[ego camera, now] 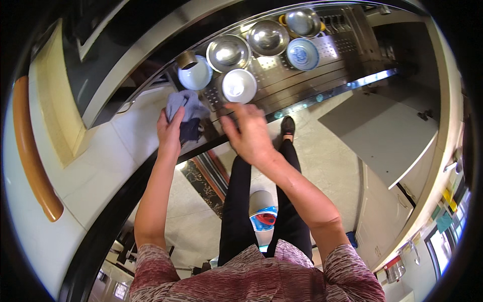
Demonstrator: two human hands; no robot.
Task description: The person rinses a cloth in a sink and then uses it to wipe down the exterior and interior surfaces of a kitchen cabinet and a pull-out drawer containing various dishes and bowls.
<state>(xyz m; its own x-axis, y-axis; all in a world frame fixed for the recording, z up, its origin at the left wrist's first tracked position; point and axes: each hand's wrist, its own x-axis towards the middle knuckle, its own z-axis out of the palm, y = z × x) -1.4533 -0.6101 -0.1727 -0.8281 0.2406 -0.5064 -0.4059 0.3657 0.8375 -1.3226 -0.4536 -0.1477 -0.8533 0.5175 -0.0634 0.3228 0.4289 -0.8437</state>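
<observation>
My left hand (169, 130) grips a crumpled grey cloth (185, 104) above the left end of a stainless steel slotted rack (279, 85). A dark piece of cloth (189, 130) hangs below the grey one; whether they are joined I cannot tell. My right hand (249, 130), slightly blurred, hovers at the rack's front edge with thumb and fingers apart and nothing seen in it. Just beyond its fingertips is a white bowl (239, 86). A pale blue bowl (195, 74) lies farther left, with a small brownish metal cup (186, 59) overlapping its rim.
Steel bowls (228, 53) (268, 37) and a steel pot-like vessel (303, 22) line the back, near a blue-patterned bowl (303, 54). An open cabinet door (381, 128) juts out at right. Between my legs stands a lined bin (263, 219). A wooden handle-like bar (34, 151) is far left.
</observation>
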